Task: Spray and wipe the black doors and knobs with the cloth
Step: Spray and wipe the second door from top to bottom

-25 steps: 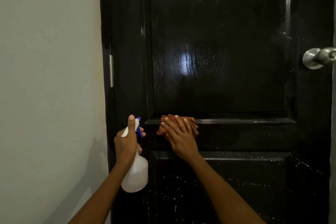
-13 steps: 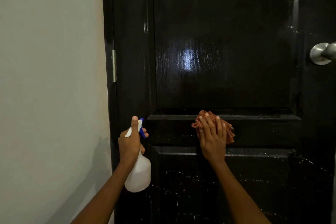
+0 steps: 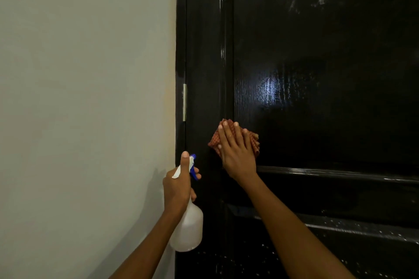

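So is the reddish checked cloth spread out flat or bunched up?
Bunched up. The reddish checked cloth sits crumpled in folds under the right hand, whose straight fingers press it against the glossy black door.

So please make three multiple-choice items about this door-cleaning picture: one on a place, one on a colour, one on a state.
1. Where is the cloth?
A. On the floor
B. Pressed on the black door, above the horizontal rail
C. Draped over the spray bottle

2. What colour is the spray bottle trigger?
A. Blue
B. Green
C. Yellow

3. How does the right hand lie?
A. Curled in a fist, holding nothing
B. Hanging away from the door
C. Flat, fingers straight, pressing the cloth

Key: 1 B, the cloth sits under the hand at the door panel's left edge. 2 A, blue shows beside the left hand, which grips the bottle. 3 C, the straight fingers spread over the cloth.
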